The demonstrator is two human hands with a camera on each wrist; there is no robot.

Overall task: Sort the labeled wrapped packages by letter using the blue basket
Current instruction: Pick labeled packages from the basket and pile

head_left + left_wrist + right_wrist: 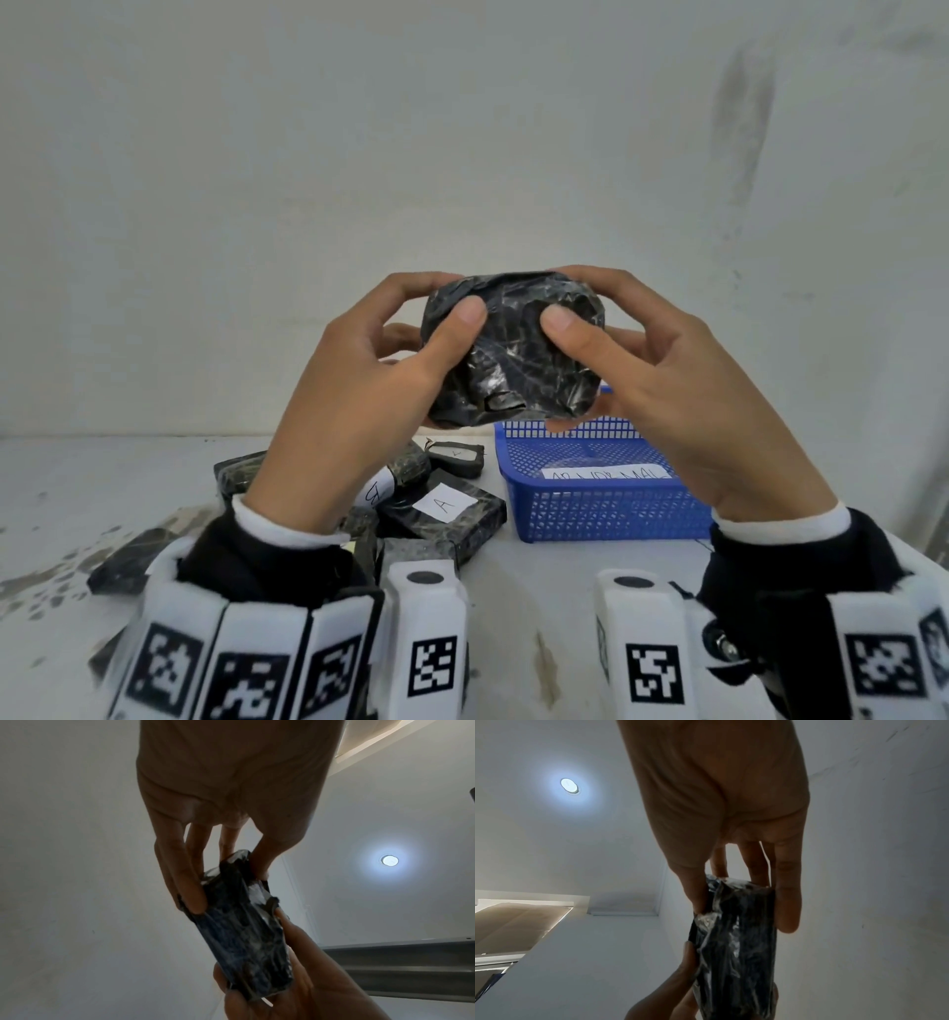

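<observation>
Above the blue basket (606,509), left hand (359,401) and right hand (667,395) gripping 1 black wrapped package (513,354), thumbs pressed on

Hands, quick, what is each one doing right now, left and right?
Left hand: grips the left end of the black wrapped package.
Right hand: grips the right end of the same package.

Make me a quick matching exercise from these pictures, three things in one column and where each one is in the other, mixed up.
Things:
1. black wrapped package
2. blue basket
3. package labelled A

Places:
a. lying in the pile on the table
b. held up between the left hand and the right hand
c. standing on the table, right of the pile

Pairs: 1-b, 2-c, 3-a
</observation>
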